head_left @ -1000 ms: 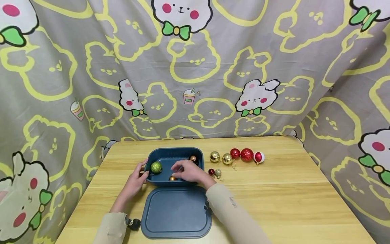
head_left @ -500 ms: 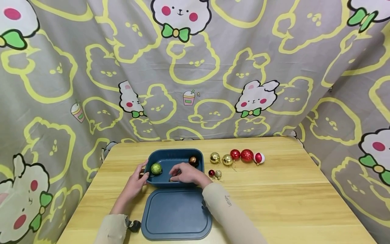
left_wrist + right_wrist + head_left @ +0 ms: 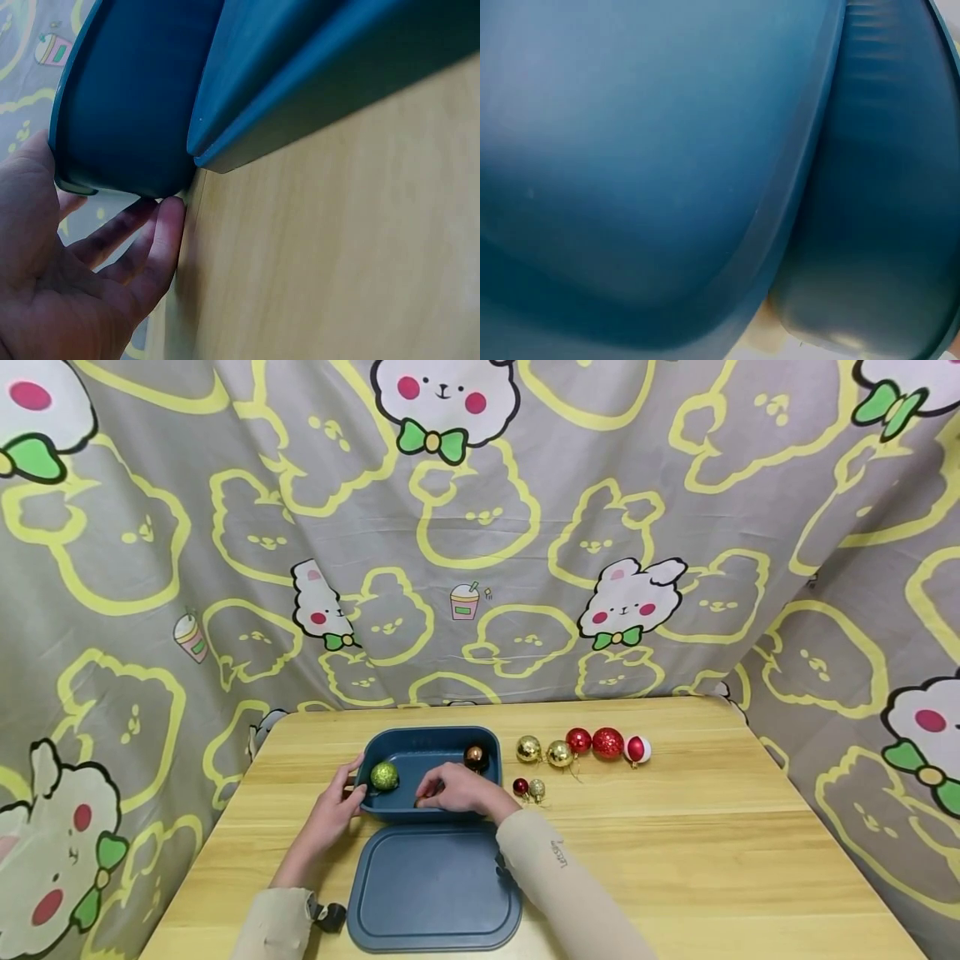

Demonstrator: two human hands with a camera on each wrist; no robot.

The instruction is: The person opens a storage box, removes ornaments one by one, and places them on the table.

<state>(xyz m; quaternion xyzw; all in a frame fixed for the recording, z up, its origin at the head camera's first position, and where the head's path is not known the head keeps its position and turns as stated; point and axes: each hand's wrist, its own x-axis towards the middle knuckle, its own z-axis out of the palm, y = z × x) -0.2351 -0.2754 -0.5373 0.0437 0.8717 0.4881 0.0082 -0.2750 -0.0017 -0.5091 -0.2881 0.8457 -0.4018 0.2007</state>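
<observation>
A dark blue rectangular box point(image 3: 420, 815) stands uncovered on the table. My left hand point(image 3: 339, 803) holds its left end; in the left wrist view the thumb lies at the rim and fingertips touch low on the wall point(image 3: 120, 97). Inside the box, my right hand point(image 3: 453, 788) pinches a small gold-orange bauble point(image 3: 421, 800), mostly covered by the fingers. To the left of that hand sits a glittery green bauble point(image 3: 385, 776). A brown bauble point(image 3: 476, 757) lies in the back right corner. In the right wrist view, box and lid hide the right hand's work.
The box's flat blue lid point(image 3: 435, 889) lies in front of it. Right of the box are two gold baubles point(image 3: 559, 753), two red baubles point(image 3: 608, 743), a red-and-white one point(image 3: 637, 749), and small dark red point(image 3: 521, 787) and pale gold point(image 3: 537, 788) ones. A patterned curtain point(image 3: 480, 527) hangs behind.
My right hand has lowered onto the gold-orange bauble near the box's front wall and now pinches it. The left hand stays at the box's left end.
</observation>
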